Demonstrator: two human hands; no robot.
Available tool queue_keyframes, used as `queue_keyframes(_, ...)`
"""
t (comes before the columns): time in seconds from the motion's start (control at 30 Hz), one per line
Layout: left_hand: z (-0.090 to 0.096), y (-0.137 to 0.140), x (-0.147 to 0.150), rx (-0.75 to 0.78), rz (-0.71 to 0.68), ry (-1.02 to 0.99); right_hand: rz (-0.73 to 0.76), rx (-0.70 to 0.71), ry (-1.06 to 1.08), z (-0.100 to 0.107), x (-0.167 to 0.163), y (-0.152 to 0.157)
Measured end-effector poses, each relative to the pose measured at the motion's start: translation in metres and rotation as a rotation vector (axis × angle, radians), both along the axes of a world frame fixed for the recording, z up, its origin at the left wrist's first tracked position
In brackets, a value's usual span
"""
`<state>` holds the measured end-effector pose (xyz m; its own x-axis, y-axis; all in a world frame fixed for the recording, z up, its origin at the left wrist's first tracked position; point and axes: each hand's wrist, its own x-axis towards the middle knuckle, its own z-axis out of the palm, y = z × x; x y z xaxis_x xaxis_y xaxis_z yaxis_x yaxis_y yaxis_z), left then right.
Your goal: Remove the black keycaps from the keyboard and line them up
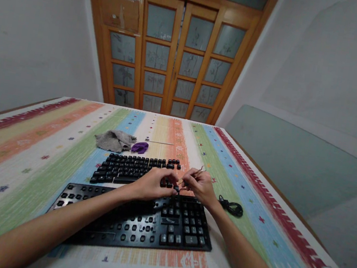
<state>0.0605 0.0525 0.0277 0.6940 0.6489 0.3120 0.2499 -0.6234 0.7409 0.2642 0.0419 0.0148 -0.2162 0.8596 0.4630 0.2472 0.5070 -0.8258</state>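
My left hand (154, 183) is curled above the keyboard's upper edge, thumb and fingers closed on a small dark piece that looks like a keycap (176, 188). Close beside it, my right hand (199, 184) pinches a thin brown wire-like strip (200, 169), whose other end reaches towards the left fingers. Under my wrists lies a black keyboard (138, 226), its main section stripped to bare switches while keycaps remain on the right-hand section. Behind it, loose black keycaps (126, 166) are laid out in rows, partly hidden by my left hand.
A crumpled grey cloth (114, 140) and a purple bundle (139, 147) lie beyond the keycaps. Near them rests a thin metal rod (160, 142). A coiled black cable (232, 208) sits right of my right hand. The striped tablecloth (62, 148) covers the table.
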Motion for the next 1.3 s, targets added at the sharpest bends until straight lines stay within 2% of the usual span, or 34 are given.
queue_keyframes(0.1, -0.004, 0.004, 0.001, 0.230, 0.016, 0.053, -0.067, 0.091, -0.048, 0.001, 0.000, -0.001)
queue_keyframes(0.2, -0.009, 0.011, 0.003, 0.337, -0.021, 0.082, -0.098, 0.136, -0.105, 0.001, 0.000, -0.002)
queue_keyframes(0.4, -0.006, 0.029, 0.013, 0.297, -0.084, 0.058, -0.191, 0.169, -0.139, 0.004, 0.001, -0.001)
queue_keyframes(0.5, 0.001, 0.042, 0.017, 0.267, -0.083, 0.009, -0.277, 0.194, -0.114, 0.006, 0.005, 0.001)
queue_keyframes(0.6, 0.004, 0.059, 0.023, 0.301, -0.054, -0.045, -0.363, 0.206, -0.101, 0.006, 0.010, 0.005)
queue_keyframes(0.77, -0.009, 0.089, 0.039, 0.432, 0.033, 0.052, -0.429, 0.178, -0.060, 0.003, 0.017, 0.010)
queue_keyframes(0.97, -0.026, 0.107, 0.061, 0.587, 0.098, 0.301, -0.407, 0.186, -0.069, 0.003, 0.020, 0.009)
queue_keyframes(1.3, -0.039, 0.114, 0.072, 0.600, 0.106, 0.402, -0.394, 0.202, -0.081, 0.004, 0.021, 0.008)
